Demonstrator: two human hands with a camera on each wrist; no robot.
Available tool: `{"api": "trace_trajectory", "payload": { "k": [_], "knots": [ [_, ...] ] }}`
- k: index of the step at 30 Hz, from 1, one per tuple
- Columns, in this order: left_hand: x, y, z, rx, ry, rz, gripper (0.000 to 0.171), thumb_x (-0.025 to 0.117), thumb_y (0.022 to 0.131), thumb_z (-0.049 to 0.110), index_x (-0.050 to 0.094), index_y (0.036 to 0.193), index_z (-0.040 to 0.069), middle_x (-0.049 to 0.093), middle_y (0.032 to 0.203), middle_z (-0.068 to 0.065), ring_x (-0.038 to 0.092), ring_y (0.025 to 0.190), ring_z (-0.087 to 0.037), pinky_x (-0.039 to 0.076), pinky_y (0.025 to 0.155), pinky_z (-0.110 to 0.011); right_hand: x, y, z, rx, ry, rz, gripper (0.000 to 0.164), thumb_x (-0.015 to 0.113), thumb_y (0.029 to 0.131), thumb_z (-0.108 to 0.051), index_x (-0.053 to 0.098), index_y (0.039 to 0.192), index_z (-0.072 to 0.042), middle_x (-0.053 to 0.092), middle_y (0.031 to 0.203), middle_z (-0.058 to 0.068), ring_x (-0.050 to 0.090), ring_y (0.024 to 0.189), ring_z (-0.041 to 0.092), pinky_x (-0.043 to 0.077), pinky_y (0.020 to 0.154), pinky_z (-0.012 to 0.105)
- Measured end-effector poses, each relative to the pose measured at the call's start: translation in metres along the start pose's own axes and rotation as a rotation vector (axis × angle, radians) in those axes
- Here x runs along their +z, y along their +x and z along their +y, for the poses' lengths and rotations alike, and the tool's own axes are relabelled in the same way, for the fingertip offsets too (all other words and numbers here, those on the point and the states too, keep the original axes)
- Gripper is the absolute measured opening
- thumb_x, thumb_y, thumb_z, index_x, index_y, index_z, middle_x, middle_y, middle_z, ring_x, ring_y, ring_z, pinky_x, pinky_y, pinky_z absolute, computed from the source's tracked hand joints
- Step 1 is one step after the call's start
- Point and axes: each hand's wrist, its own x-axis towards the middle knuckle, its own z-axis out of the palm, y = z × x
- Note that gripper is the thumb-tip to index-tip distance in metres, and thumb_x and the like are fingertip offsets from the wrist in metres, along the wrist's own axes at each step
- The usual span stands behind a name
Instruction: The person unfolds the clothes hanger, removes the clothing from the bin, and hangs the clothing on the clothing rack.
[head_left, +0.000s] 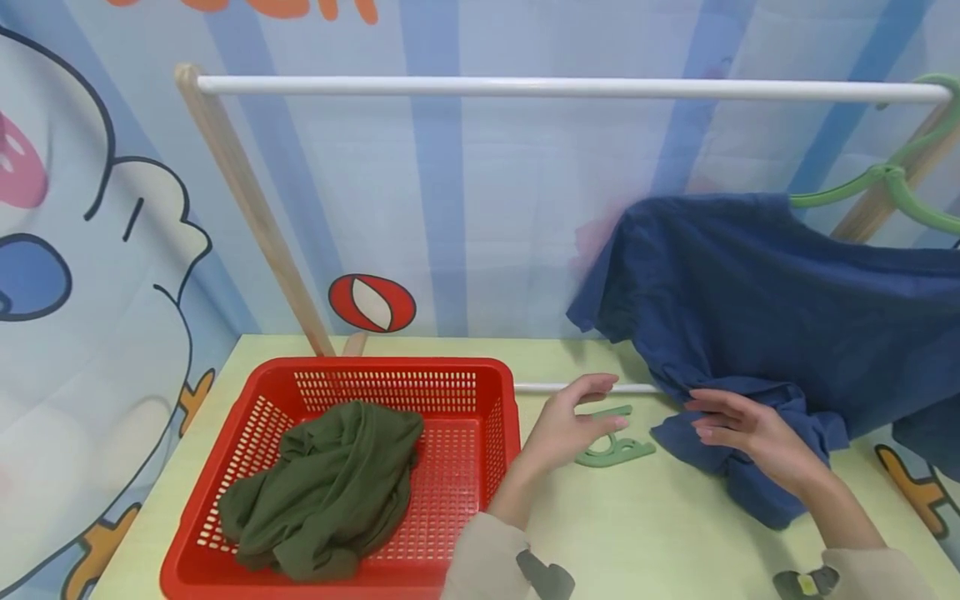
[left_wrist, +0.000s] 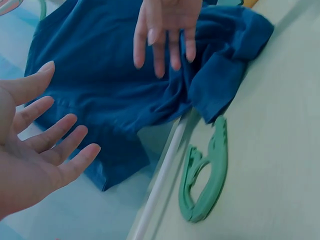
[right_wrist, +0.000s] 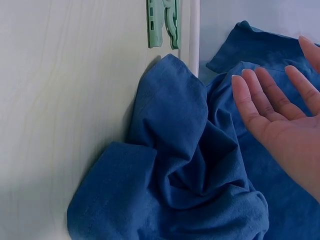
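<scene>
A dark blue garment (head_left: 757, 292) hangs on a green hanger (head_left: 847, 193) at the right, its lower part bunched on the table. My right hand (head_left: 757, 433) hovers before that bunched cloth, fingers extended and holding nothing. To its left, my left hand (head_left: 566, 425) is held up above a folded green hanger (head_left: 618, 452) lying on the table, thumb apart from the fingers. The left wrist view shows the left palm (left_wrist: 35, 150) with nothing in it. In the right wrist view the right hand (right_wrist: 285, 110) appears beside the blue cloth (right_wrist: 175, 150).
A red plastic basket (head_left: 495, 371) with a dark green garment (head_left: 330, 483) inside stands on the table (head_left: 637, 533) at the left. A rack with a white top bar (head_left: 525, 87) and wooden posts (head_left: 255, 208) spans the back. A thin white lower bar (head_left: 547, 387) runs behind the hands.
</scene>
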Motion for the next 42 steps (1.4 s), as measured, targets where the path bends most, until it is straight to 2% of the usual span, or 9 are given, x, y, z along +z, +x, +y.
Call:
{"api": "trace_trajectory", "payload": {
  "k": [4, 14, 19, 23, 25, 29, 31, 35, 42],
  "knots": [
    [0.018, 0.0, 0.003, 0.019, -0.018, 0.039, 0.046, 0.07, 0.081, 0.013, 0.055, 0.124, 0.009, 0.056, 0.121, 0.001, 0.05, 0.113, -0.014, 0.042, 0.089, -0.022, -0.002, -0.001, 0.001, 0.006, -0.018, 0.004, 0.048, 0.057, 0.09, -0.012, 0.041, 0.135, -0.01, 0.054, 0.119, -0.01, 0.056, 0.103, 0.009, 0.049, 0.081, 0.026],
    [0.06, -0.003, 0.007, 0.038, 0.031, 0.152, 0.047, 0.073, 0.078, 0.014, 0.057, 0.122, 0.01, 0.057, 0.121, 0.002, 0.049, 0.113, -0.009, 0.044, 0.087, -0.024, -0.007, -0.002, -0.002, -0.018, -0.075, 0.012, 0.05, 0.056, 0.091, -0.014, 0.038, 0.136, -0.005, 0.051, 0.124, -0.006, 0.056, 0.103, 0.007, 0.048, 0.08, 0.023],
    [0.075, -0.004, -0.008, 0.009, 0.051, 0.246, 0.048, 0.074, 0.077, 0.013, 0.057, 0.121, 0.01, 0.057, 0.12, 0.003, 0.049, 0.113, -0.01, 0.044, 0.087, -0.025, -0.007, -0.003, -0.001, -0.01, -0.065, 0.005, 0.049, 0.056, 0.091, -0.014, 0.039, 0.136, -0.006, 0.052, 0.122, -0.009, 0.056, 0.103, 0.007, 0.048, 0.08, 0.024],
    [0.085, -0.008, -0.031, -0.022, 0.093, 0.35, 0.049, 0.076, 0.074, 0.015, 0.058, 0.119, 0.01, 0.057, 0.119, 0.0, 0.05, 0.113, -0.016, 0.041, 0.092, -0.027, -0.002, -0.001, 0.002, 0.002, -0.045, -0.009, 0.05, 0.057, 0.091, -0.013, 0.038, 0.136, -0.004, 0.052, 0.121, -0.009, 0.055, 0.102, 0.005, 0.048, 0.081, 0.023],
    [0.086, -0.011, -0.046, -0.018, 0.115, 0.408, 0.049, 0.077, 0.072, 0.014, 0.059, 0.117, 0.008, 0.058, 0.117, -0.003, 0.051, 0.112, -0.02, 0.04, 0.093, -0.029, 0.003, 0.001, 0.004, 0.013, -0.042, -0.021, 0.051, 0.057, 0.09, -0.013, 0.037, 0.136, -0.001, 0.052, 0.123, -0.005, 0.055, 0.102, 0.004, 0.048, 0.081, 0.024],
    [0.083, -0.015, -0.069, -0.037, 0.157, 0.491, 0.05, 0.079, 0.069, 0.015, 0.059, 0.115, 0.01, 0.058, 0.115, -0.005, 0.052, 0.11, -0.025, 0.04, 0.094, -0.035, 0.017, 0.008, 0.008, 0.064, -0.06, -0.046, 0.055, 0.059, 0.089, -0.016, 0.036, 0.135, 0.003, 0.048, 0.128, 0.015, 0.056, 0.102, 0.008, 0.048, 0.081, 0.026],
    [0.08, -0.018, -0.077, -0.071, 0.163, 0.522, 0.052, 0.079, 0.068, 0.016, 0.059, 0.115, 0.011, 0.057, 0.115, -0.004, 0.052, 0.11, -0.025, 0.04, 0.093, -0.037, 0.024, 0.011, 0.013, 0.08, -0.076, -0.065, 0.055, 0.06, 0.089, -0.016, 0.037, 0.134, 0.005, 0.044, 0.129, 0.026, 0.056, 0.104, 0.015, 0.048, 0.08, 0.027],
    [0.072, -0.021, -0.087, -0.116, 0.184, 0.576, 0.058, 0.081, 0.067, 0.019, 0.058, 0.119, 0.011, 0.056, 0.12, -0.003, 0.05, 0.113, -0.025, 0.04, 0.092, -0.04, 0.035, 0.017, 0.022, 0.084, -0.093, -0.091, 0.054, 0.061, 0.088, -0.012, 0.037, 0.132, 0.009, 0.044, 0.127, 0.031, 0.054, 0.104, 0.03, 0.049, 0.078, 0.03],
    [0.061, -0.025, -0.097, -0.184, 0.174, 0.579, 0.062, 0.079, 0.069, 0.023, 0.054, 0.125, 0.015, 0.051, 0.128, -0.005, 0.046, 0.119, -0.026, 0.037, 0.096, -0.044, 0.043, 0.021, 0.039, 0.144, -0.081, -0.03, 0.053, 0.063, 0.085, -0.01, 0.041, 0.126, 0.015, 0.044, 0.124, 0.033, 0.059, 0.089, 0.013, 0.051, 0.072, 0.035]
  ]
}}
